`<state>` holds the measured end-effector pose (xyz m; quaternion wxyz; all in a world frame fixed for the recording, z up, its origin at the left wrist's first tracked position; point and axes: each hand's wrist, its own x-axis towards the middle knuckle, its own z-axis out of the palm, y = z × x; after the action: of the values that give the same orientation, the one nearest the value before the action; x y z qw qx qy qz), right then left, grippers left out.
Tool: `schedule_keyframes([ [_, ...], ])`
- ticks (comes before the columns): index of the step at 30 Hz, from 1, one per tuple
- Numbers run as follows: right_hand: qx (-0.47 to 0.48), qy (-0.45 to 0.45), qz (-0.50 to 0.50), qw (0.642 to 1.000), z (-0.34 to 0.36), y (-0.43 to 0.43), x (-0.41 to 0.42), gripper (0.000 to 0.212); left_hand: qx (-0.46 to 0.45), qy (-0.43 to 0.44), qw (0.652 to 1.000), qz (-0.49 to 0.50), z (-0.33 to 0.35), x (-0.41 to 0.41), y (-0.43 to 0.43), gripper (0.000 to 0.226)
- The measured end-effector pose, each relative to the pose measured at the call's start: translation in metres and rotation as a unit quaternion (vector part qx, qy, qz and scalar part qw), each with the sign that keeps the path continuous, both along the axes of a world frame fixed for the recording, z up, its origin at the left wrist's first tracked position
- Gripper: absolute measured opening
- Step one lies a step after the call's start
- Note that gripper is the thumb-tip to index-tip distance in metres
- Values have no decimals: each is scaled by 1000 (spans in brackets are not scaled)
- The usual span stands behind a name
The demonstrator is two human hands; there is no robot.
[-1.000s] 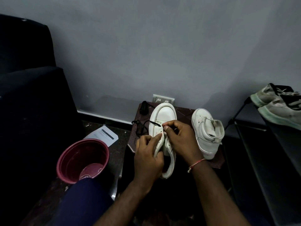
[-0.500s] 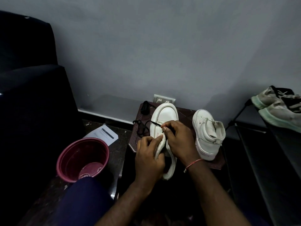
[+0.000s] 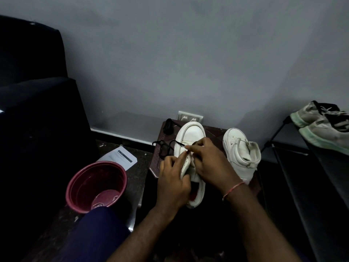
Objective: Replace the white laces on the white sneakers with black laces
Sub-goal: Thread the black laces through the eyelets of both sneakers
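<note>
1. A plain grey wall (image 3: 188,53) fills the far side of the room, with a white socket plate (image 3: 189,117) low on it, just behind a small dark reddish desk (image 3: 215,133).
2. The held sneaker (image 3: 190,132) lies on the left part of the desk, white toe pointing far towards the wall and heel towards the person.
3. The left grip (image 3: 173,184) has its fingers curled round the sneaker's left eyelet flap, holding that side from the near left.
4. The right grip (image 3: 211,163) is curled over the tongue from the right, its fingertips pinching the black lace (image 3: 164,148) where it reaches the left eyelet row (the exact eyelet is hidden under the fingers).
5. The rest of that lace trails left off the sneaker into a loose tangle on the desk's left edge.
6. A thin red thread band (image 3: 233,190) circles the right wrist.
7. The second sneaker (image 3: 239,152) stands upright on the right part of the desk, just beside the right grip and apart from the held one.
8. A small black bundle (image 3: 168,125) sits at the desk's far left corner.
9. On the floor to the left are a maroon tub (image 3: 98,163) and, beyond it, a printed sheet (image 3: 120,157).
10. A dark sofa (image 3: 37,110) fills the left side.
11. At the far right a pair of worn grey shoes (image 3: 324,127) rests on a dark rack (image 3: 302,167).
</note>
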<state>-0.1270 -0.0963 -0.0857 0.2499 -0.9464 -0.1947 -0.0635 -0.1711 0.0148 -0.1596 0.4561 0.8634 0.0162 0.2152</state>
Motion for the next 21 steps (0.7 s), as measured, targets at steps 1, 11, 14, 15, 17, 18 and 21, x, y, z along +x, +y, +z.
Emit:
schedule_keyframes([
  [1, 54, -10, -15, 998, 1, -1, -2, 36, -1, -4, 1000, -4, 0, 2, 1, 65],
  [11, 65, 17, -107, 992, -15, 11, -26, 23, -134, 2, 991, -16, -6, 6, 0, 55],
  [14, 3, 48, -100, 994, -10, 14, -26, 29, -194, 16, 981, -23, -4, 10, 3, 51],
  [15, -10, 52, -99, 994, -11, 14, -24, 30, -202, 22, 979, -27, -1, 13, 5, 50],
  [17, -45, 61, -109, 991, -18, 12, -22, 35, -212, 54, 975, -36, 0, 17, 8, 50],
  [18, -47, 64, -125, 989, -21, 10, -20, 38, -204, 71, 975, -44, 2, 20, 9, 50],
  [21, -24, 89, -167, 982, -21, 7, -9, 47, -128, 132, 981, -53, 12, 36, 13, 36],
])
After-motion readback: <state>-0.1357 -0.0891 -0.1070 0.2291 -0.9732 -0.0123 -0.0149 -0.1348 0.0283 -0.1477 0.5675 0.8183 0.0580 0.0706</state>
